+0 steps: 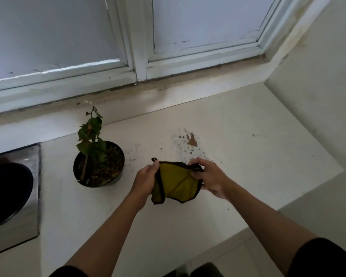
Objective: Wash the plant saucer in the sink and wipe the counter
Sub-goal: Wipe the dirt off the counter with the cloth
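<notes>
A yellow cloth (175,182) with a black border hangs above the white counter (248,148), held between both hands. My left hand (145,179) grips its left edge and my right hand (209,177) grips its upper right corner. Just beyond the cloth, the counter shows a brown spill (192,140) with scattered dirt specks and droplets around it. A small plant in a black pot (98,164) stands on the counter left of my hands. At the far left, a dark round saucer (7,193) lies in the steel sink (35,156).
A window with a dirty sill (148,92) runs along the back of the counter. A wall (318,76) closes the right side. The counter's front right corner drops off to a tiled floor (238,254).
</notes>
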